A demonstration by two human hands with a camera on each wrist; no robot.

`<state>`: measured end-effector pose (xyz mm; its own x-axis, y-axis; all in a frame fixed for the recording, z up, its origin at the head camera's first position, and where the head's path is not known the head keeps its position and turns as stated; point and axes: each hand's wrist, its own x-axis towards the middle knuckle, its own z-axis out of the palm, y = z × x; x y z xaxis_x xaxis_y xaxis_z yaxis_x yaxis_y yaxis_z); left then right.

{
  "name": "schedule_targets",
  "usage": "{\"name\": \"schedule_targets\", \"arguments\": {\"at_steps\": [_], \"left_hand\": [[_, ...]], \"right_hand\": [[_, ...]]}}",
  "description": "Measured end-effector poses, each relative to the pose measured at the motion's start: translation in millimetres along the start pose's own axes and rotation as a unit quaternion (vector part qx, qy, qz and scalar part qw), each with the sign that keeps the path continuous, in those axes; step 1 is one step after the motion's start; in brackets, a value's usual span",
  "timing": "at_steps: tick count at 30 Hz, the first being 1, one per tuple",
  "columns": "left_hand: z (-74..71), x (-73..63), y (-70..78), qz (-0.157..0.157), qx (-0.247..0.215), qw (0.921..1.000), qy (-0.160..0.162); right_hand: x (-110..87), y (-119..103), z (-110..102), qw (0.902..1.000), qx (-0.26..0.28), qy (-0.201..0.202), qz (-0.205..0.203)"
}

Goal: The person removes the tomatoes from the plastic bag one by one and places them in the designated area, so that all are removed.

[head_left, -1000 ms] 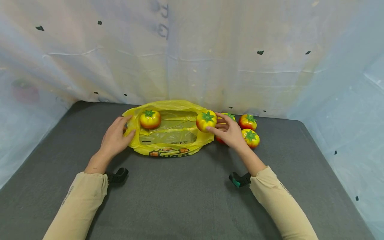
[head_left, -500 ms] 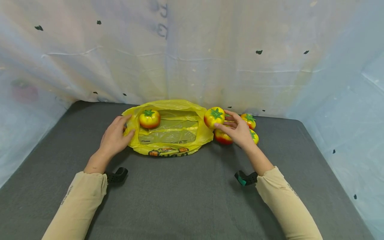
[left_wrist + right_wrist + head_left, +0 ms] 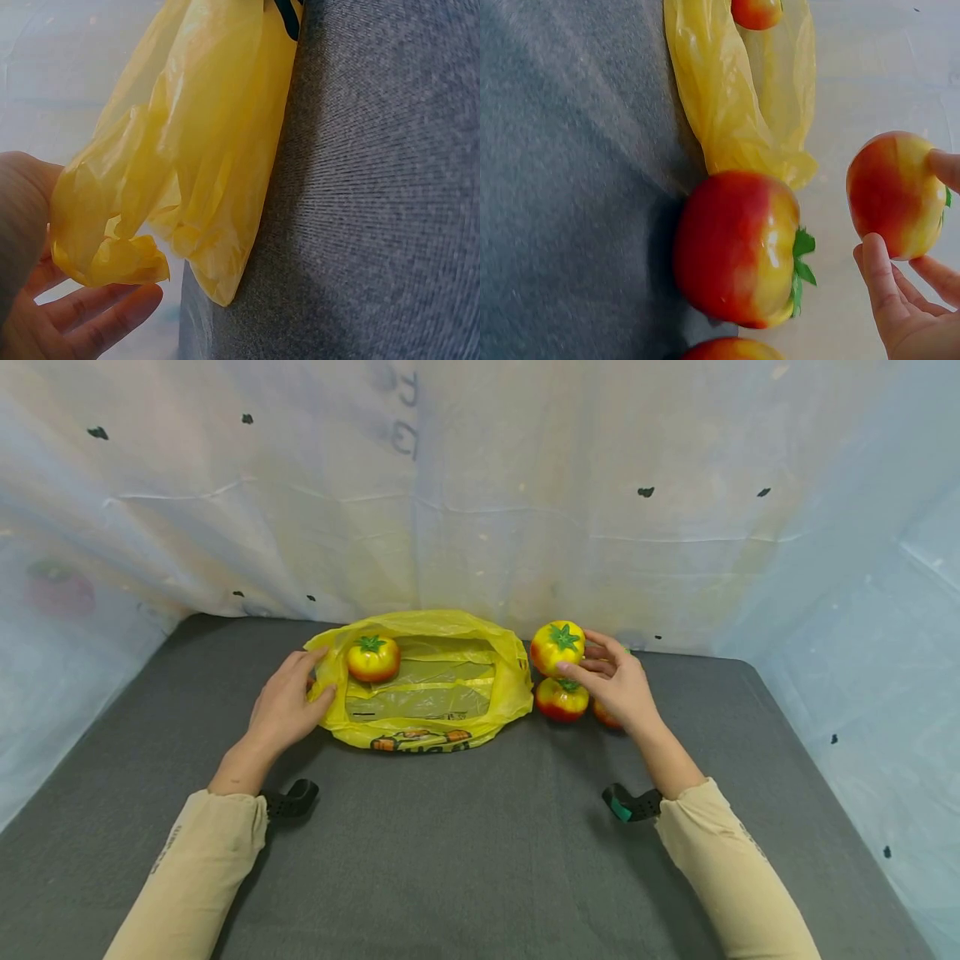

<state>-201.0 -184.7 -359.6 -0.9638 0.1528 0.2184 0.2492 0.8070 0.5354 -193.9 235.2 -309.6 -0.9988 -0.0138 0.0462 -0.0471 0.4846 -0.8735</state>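
A yellow plastic bag [image 3: 427, 735] lies spread with its mouth facing up, and one red-and-yellow tomato [image 3: 373, 658] sits inside its left part. My left hand [image 3: 287, 706] holds the bag's left rim; in the left wrist view the yellow plastic [image 3: 112, 217] hangs over that hand, between thumb and fingers. Just beyond the bag's right edge, my right hand [image 3: 618, 685] pinches a tomato [image 3: 557, 650] with a green leafy top. The right wrist view shows this held tomato [image 3: 896, 195] raised off the table, between thumb and fingertips.
Below the held tomato, another tomato [image 3: 561, 700] stands on the dark grey table [image 3: 450, 852] beside the bag. A further tomato [image 3: 606, 714] is mostly hidden behind my right hand. Pale plastic sheeting [image 3: 480, 527] rises behind the table and along both sides.
My right hand has moved to the right with the tomato, from the bag's right rim to above the loose tomatoes, hiding more of them. The left hand and the bag stay put.
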Motion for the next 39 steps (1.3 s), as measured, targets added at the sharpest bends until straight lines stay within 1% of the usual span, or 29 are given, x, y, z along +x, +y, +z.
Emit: {"name": "schedule_targets", "arguments": {"at_steps": [10, 19, 30, 39], "left_hand": [[0.4, -0.4, -0.7, -0.001, -0.006, 1.0000, -0.002], [0.0, -0.8, -0.5, -0.009, -0.002, 0.9999, -0.006], [0.4, -0.6, -0.6, -0.013, -0.001, 0.9999, -0.011], [-0.4, -0.3, -2.3, -0.010, 0.002, 0.9999, -0.012]], "right_hand": [[-3.4, 0.1, -11.4, 0.9997, -0.012, 0.017, 0.010], [-4.6, 6.9, -21.5, 0.9991, -0.020, 0.031, 0.022], [-4.6, 16.3, -42.9, 0.9973, -0.050, 0.044, 0.030], [-7.1, 16.9, -58.1, 0.9948, -0.068, 0.066, 0.038]]}}
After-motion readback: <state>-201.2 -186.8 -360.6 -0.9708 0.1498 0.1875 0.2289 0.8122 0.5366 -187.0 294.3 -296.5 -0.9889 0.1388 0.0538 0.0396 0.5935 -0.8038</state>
